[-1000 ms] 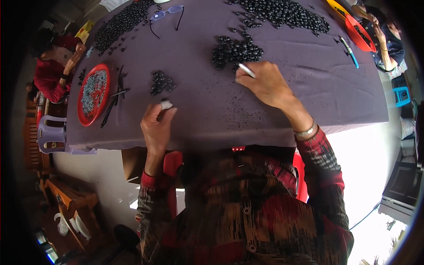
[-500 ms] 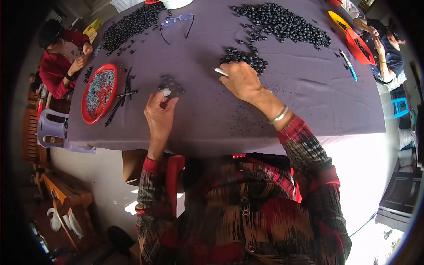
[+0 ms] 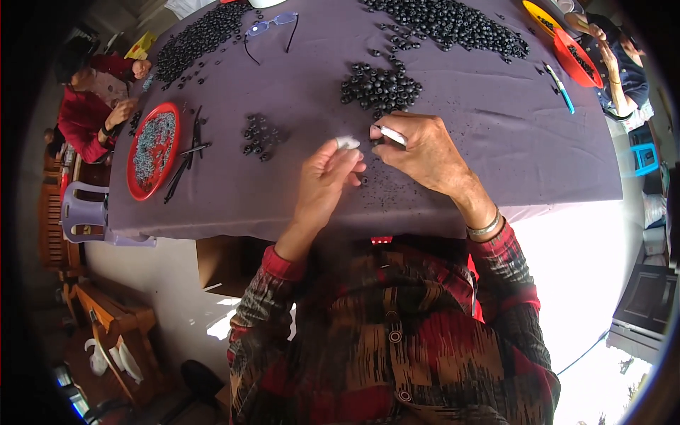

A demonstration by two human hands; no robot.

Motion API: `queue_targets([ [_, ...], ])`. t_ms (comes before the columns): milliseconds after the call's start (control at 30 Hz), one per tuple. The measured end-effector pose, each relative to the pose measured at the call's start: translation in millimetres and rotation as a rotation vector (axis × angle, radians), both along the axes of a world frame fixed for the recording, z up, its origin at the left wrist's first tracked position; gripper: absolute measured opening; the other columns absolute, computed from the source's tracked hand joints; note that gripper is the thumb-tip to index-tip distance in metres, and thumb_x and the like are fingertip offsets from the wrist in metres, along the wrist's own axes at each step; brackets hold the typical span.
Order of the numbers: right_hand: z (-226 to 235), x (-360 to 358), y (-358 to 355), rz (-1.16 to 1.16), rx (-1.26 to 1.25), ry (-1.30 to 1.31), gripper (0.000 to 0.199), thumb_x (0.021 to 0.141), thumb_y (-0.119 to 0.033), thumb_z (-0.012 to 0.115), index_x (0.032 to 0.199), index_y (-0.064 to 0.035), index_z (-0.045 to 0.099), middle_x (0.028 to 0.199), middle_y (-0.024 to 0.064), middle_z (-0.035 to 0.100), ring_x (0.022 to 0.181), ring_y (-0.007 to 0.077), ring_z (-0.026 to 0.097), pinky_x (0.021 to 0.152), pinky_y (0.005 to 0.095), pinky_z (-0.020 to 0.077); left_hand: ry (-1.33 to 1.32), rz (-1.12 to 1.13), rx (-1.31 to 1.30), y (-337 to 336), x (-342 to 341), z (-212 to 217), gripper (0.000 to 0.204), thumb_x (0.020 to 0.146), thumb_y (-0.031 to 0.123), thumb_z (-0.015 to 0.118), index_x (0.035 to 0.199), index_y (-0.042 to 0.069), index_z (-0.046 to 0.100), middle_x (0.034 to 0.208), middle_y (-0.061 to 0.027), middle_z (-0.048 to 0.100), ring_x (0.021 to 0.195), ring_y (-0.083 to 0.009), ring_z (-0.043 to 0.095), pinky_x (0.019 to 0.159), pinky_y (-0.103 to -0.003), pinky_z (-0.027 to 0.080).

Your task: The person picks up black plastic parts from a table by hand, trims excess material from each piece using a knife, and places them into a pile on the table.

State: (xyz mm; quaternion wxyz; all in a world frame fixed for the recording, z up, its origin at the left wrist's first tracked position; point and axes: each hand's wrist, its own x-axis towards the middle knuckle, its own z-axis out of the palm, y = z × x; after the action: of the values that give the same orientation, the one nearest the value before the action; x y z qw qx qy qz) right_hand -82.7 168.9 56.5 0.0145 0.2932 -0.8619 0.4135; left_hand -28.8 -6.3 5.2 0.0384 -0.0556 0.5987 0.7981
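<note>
My right hand (image 3: 428, 152) is closed round a slim white-handled tool (image 3: 393, 135). Something dark, perhaps a bead, shows at its fingertips. Close to its left, my left hand (image 3: 327, 177) has half-curled fingers, a little apart, with nothing clearly held. A white covering (image 3: 347, 142) wraps one of its fingertips. Just by these fingers is a single black bead (image 3: 364, 181). A pile of round black beads (image 3: 382, 86) lies beyond my right hand. Left of my left hand is a smaller, looser group of black beads (image 3: 260, 136).
A red tray (image 3: 132, 173) of small bluish-grey pieces stands left, beside dark tweezer-like tools (image 3: 185, 159). Larger bead heaps (image 3: 453, 28) and glasses (image 3: 273, 26) lie farther off. A blue pen-like tool (image 3: 563, 95) and red bowl (image 3: 577, 60) are right. Two people sit at the sides.
My left hand has moved right, away from the small bead group. My right hand has drawn back from the bead pile, and the two hands are now close together.
</note>
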Motion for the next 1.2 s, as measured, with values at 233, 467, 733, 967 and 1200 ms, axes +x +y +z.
queue_targets([
  [233, -3.9, 14.3, 10.7, -0.014, -0.066, 0.052, 0.019, 0.071, -0.002, 0.066, 0.09, -0.0006, 0.062, 0.081, 0.0077, 0.063, 0.068, 0.0155, 0.06, 0.062, 0.028, 0.048, 0.235, 0.11, -0.151, 4.1, 5.7, -11.9, 0.023, 0.083, 0.003, 0.066, 0.105, 0.002, 0.058, 0.092, -0.0001, 0.056, 0.077, -0.0043, 0.052, 0.068, -0.019, 0.046],
  [467, 8.9, 33.5, 10.5, 0.115, -0.234, -0.073, 0.022, 0.067, 0.005, 0.067, 0.088, -0.0019, 0.062, 0.079, 0.004, 0.06, 0.071, 0.0136, 0.059, 0.065, 0.0262, 0.0478, 0.164, -0.085, 0.116, 11.1, 26.4, 18.6, 0.018, 0.089, 0.008, 0.058, 0.107, 0.003, 0.06, 0.096, -0.0034, 0.061, 0.075, -0.0098, 0.054, 0.065, -0.025, 0.044],
  [733, 6.8, 40.6, 12.3, 0.236, -0.32, -0.069, 0.025, 0.064, 0.006, 0.071, 0.087, -0.0026, 0.063, 0.08, 0.0034, 0.059, 0.073, 0.0147, 0.059, 0.067, 0.0271, 0.0492, 0.067, -0.186, 0.361, 16.6, 40.4, 15.9, 0.016, 0.089, 0.005, 0.055, 0.104, 0.006, 0.061, 0.103, -0.0036, 0.06, 0.077, -0.0093, 0.053, 0.067, -0.026, 0.044],
  [967, 1.5, 43.5, 14.5, 0.234, -0.354, -0.106, 0.027, 0.066, 0.001, 0.076, 0.089, -0.0022, 0.064, 0.082, 0.0035, 0.059, 0.075, 0.0139, 0.059, 0.068, 0.0271, 0.0491, 0.056, -0.282, 0.507, 17.5, 41.4, 14.1, 0.016, 0.091, 0.012, 0.056, 0.106, 0.008, 0.059, 0.102, -0.0008, 0.057, 0.081, -0.0089, 0.052, 0.068, -0.026, 0.042],
  [1200, -1.4, 44.4, 17.5, 0.322, -0.518, -0.333, 0.015, 0.075, 0.0, 0.072, 0.089, -0.0002, 0.066, 0.082, 0.0036, 0.058, 0.076, 0.0146, 0.063, 0.071, 0.0268, 0.0501, -0.009, -0.306, 0.438, 13.1, 41.3, 17.3, 0.016, 0.09, 0.01, 0.055, 0.105, 0.006, 0.057, 0.098, -0.002, 0.056, 0.08, -0.0086, 0.051, 0.065, -0.024, 0.042],
])
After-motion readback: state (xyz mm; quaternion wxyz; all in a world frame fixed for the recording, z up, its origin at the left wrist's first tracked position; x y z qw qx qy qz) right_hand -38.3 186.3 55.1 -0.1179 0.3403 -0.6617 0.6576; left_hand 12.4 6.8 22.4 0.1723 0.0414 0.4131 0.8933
